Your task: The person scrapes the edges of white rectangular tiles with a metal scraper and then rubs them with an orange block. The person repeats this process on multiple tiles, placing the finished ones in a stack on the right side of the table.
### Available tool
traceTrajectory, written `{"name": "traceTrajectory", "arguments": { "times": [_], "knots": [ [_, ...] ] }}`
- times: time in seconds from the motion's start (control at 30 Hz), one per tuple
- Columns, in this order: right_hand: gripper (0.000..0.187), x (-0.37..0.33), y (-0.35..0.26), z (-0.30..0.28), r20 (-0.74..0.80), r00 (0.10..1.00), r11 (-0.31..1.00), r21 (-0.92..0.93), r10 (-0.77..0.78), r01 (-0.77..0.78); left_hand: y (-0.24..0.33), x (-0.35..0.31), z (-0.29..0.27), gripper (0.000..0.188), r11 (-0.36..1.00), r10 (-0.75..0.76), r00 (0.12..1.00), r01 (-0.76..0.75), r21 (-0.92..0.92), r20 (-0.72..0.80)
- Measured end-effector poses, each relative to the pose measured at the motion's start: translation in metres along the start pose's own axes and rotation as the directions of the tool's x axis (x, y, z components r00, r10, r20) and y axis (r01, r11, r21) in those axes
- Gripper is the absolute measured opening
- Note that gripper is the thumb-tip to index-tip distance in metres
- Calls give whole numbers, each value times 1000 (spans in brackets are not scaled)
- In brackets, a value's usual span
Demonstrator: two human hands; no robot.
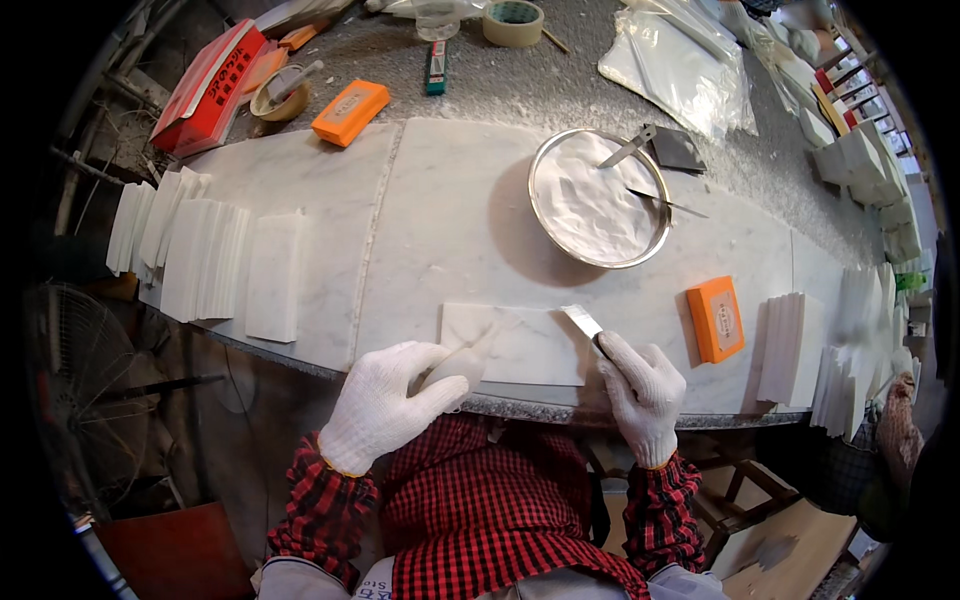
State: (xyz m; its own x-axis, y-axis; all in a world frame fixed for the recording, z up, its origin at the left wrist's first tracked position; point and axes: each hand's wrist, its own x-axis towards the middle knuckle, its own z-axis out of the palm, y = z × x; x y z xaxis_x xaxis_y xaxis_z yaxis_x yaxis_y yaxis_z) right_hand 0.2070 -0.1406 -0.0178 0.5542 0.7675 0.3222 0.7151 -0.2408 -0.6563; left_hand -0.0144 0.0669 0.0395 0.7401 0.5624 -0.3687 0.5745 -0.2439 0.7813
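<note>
A flat white marble tile [540, 345] lies in front of me near the table's front edge. My left hand [385, 400], in a white knit glove, is closed on a pale, tapering wad [462, 362] that looks like cloth, resting over the tile's left part. My right hand [642, 395], gloved too, grips a putty knife [582, 322] with a dark handle. Its metal blade points up and left, over the tile's upper right corner. Beyond the tile stands a round metal bowl [537, 205] of white powder or paste, with a spatula [628, 147] and a thin blade [670, 203] in it.
Stacked white tiles stand at the left [205, 260] and at the right [788, 350]. Orange boxes lie at the right [716, 320] and far left [350, 113]. Behind are a red box [215, 88], a tape roll [513, 22] and plastic bags [680, 65]. A person's hand [898, 415] shows far right.
</note>
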Motion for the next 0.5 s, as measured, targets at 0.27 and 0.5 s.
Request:
{"name": "traceTrajectory", "arguments": {
  "times": [0.27,0.5],
  "knots": [
    [36,1,3,2,21,999,996,-81,-42,44,2,6,-5,33,996,-53,996,57,-61,77],
    [38,2,4,4,7,997,992,-98,-74,74,1,12,-10,34,989,-82,984,100,-110,159]
  ]
}}
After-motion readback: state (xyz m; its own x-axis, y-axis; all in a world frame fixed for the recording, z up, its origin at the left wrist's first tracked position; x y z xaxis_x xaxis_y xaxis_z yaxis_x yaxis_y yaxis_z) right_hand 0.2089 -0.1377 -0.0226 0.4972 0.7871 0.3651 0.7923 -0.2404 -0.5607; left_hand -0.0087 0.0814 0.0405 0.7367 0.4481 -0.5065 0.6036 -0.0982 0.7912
